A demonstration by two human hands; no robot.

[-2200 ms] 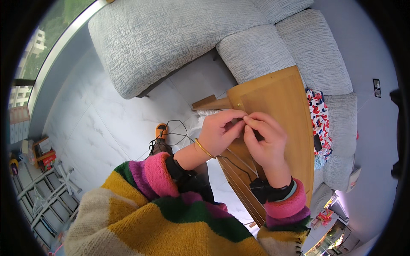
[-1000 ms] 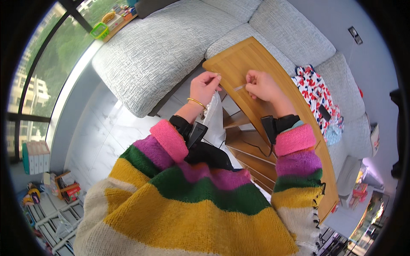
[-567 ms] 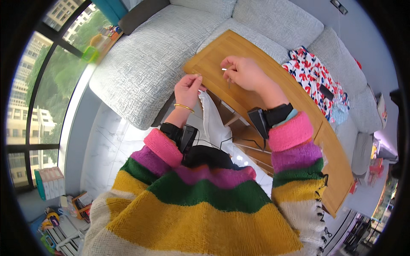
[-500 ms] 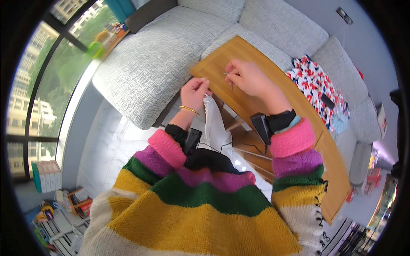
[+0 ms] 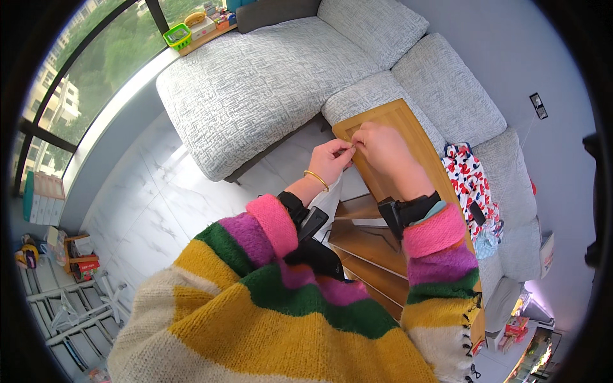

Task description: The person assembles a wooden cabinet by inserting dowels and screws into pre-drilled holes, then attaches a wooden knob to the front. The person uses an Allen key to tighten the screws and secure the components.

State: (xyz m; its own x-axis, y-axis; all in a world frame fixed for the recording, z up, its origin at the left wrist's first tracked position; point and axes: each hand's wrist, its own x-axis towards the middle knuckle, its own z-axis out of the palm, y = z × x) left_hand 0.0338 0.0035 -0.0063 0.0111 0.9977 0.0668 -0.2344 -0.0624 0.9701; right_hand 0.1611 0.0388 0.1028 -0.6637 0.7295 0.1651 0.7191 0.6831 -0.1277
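Observation:
My left hand (image 5: 329, 161), with a gold bangle at the wrist, is closed in a pinch near the table's far left corner. A white cloth (image 5: 327, 196) hangs down beneath its fingers, beside the wooden table (image 5: 418, 124). My right hand (image 5: 382, 148) is closed too, its fingertips meeting the left ones over the tabletop. What lies between the right fingertips is hidden or too small to name.
A grey sofa (image 5: 255, 83) wraps round the table's far side. Patterned clothing (image 5: 463, 172) and a dark phone (image 5: 476, 214) lie on its right part. Open wooden shelves (image 5: 370, 246) sit under the tabletop. A green basket (image 5: 177, 36) stands on the windowsill.
My right hand, which held a thin metallic thing apart from the left, has come to the left hand's fingertips. The view has shifted, and that thin thing no longer shows clearly.

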